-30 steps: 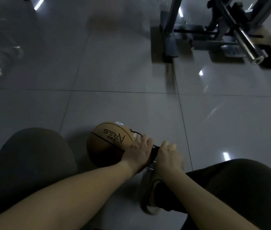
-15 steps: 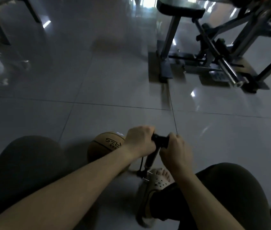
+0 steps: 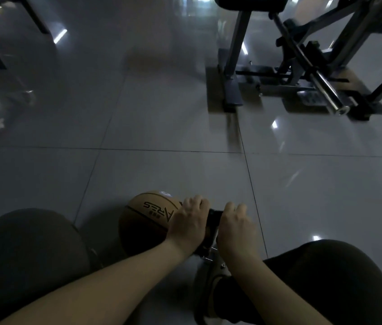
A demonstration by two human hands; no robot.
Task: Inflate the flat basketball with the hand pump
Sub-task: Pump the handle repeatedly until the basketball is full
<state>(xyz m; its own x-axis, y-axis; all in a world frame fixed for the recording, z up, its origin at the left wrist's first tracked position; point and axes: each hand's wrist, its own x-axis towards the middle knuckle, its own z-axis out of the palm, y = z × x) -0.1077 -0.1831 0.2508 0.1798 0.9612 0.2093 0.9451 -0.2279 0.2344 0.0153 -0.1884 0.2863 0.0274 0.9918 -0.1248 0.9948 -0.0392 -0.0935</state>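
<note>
We sit on glossy grey tile [image 3: 162,127], gym frame [image 3: 302,73] far right. Both our left hand [image 3: 189,222] and right hand [image 3: 235,227] curl tight around the pump handle [image 3: 214,215], lying left-right beside the basketball [image 3: 148,219].

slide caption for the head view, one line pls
Seated person with both hands, left and right, on the hand pump's handle beside a tan basketball on a tiled floor.

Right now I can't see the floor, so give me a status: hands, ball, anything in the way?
Left hand and right hand both shut on pump handle. Ball on floor beside pump. Nothing blocking.
</note>
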